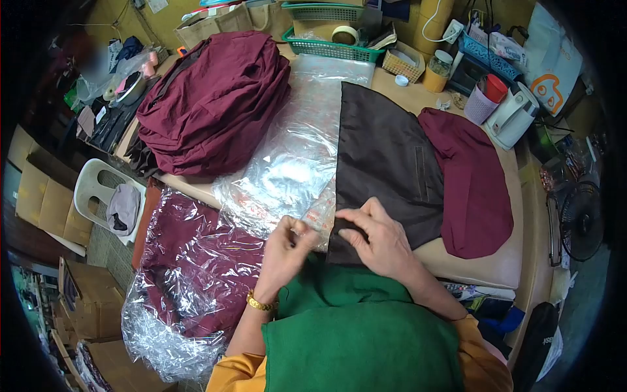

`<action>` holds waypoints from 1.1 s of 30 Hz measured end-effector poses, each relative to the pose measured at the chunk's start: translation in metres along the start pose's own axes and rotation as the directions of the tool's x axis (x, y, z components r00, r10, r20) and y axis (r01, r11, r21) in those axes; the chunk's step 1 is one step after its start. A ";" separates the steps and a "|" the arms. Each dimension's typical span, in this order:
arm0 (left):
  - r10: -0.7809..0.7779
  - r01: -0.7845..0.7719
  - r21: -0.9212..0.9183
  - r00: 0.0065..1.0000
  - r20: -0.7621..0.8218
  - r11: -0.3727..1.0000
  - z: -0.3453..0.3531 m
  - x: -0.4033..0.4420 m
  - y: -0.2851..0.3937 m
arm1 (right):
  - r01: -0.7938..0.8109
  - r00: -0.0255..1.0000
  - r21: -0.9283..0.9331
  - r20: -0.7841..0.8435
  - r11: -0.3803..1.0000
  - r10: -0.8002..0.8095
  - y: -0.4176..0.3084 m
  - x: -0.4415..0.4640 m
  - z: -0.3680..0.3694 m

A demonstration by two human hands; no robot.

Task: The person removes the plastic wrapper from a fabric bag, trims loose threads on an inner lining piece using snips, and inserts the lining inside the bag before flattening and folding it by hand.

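A folded garment point(385, 150) lies on the table, its dark side up with a stitched slot, and a puffy maroon part point(477, 189) at its right. My right hand point(382, 238) rests on the garment's near left corner, index finger and thumb apart at the cloth edge. Just left of that edge is my left hand point(287, 248), its fingers curled and thumb pressed in. Whatever it pinches, if anything, is too small to make out. Under and beside the hands spreads clear plastic point(287, 170) with faint red print.
A large maroon cloth pile point(212, 98) stands at the back left. Plastic-wrapped maroon goods point(196, 261) hang lower left, near a white chair point(98, 183). At the back are a green basket point(333, 47), a jar point(437, 70) and a lilac cup point(480, 108); a fan point(584, 219) is far right.
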State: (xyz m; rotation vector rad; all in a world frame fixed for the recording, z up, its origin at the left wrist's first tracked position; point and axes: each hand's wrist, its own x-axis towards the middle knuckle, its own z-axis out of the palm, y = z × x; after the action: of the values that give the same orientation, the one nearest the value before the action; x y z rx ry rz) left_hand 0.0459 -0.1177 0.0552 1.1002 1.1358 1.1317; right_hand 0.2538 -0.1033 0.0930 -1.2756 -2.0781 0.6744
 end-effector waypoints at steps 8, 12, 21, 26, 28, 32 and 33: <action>-0.127 0.079 0.356 0.985 0.113 0.931 -0.014 -0.006 -0.020 | -0.072 0.991 0.055 -0.113 0.996 0.078 0.049 0.004 0.025; -0.186 0.139 0.381 0.979 0.089 0.914 -0.023 -0.009 -0.008 | -0.067 0.992 0.082 -0.101 0.994 0.075 0.049 0.004 0.025; -0.109 0.093 0.263 0.993 0.045 0.960 -0.014 -0.013 -0.002 | 0.130 0.990 -0.034 0.060 0.991 -0.128 -0.006 -0.006 0.015; -0.078 0.061 0.296 0.996 0.044 0.953 -0.014 -0.015 0.000 | 0.188 0.980 -0.168 0.096 0.968 -0.174 -0.012 -0.004 0.022; -0.077 0.055 0.321 0.995 0.056 0.946 -0.014 -0.017 0.000 | 0.181 0.980 -0.156 0.109 0.971 -0.165 -0.013 -0.003 0.024; -0.094 0.079 0.185 0.993 0.078 0.980 -0.012 -0.020 0.004 | 0.148 0.983 -0.156 0.136 0.977 -0.127 -0.006 -0.003 0.028; -0.088 0.068 0.184 0.991 0.102 0.981 -0.013 -0.021 0.007 | 0.135 0.986 -0.172 0.120 0.976 -0.115 -0.006 -0.004 0.026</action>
State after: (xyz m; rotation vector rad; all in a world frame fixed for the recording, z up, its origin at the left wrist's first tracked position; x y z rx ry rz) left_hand 0.0313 -0.1375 0.0632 1.2306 1.2015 0.9103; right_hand 0.2326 -0.1127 0.0783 -1.2144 -2.3320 0.5203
